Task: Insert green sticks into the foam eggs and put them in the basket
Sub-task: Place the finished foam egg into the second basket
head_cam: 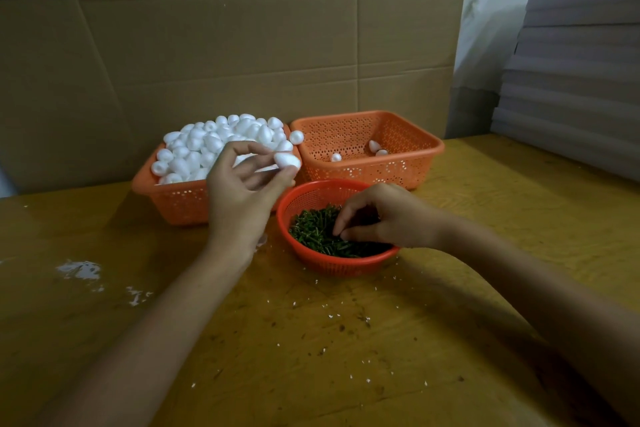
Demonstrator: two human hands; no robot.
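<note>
No readable text anywhere.

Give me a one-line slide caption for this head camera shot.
Left hand holds a foam egg while the right hand pinches green sticks in a round basket.

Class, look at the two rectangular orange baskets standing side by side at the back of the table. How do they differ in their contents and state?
The left basket is heaped with foam eggs rising above its rim; the right basket holds only three eggs, lying apart on its floor. The left basket's inner walls and floor are hidden by its load; the right basket's show plainly. Both are orange, rectangular, perforated plastic.
</note>
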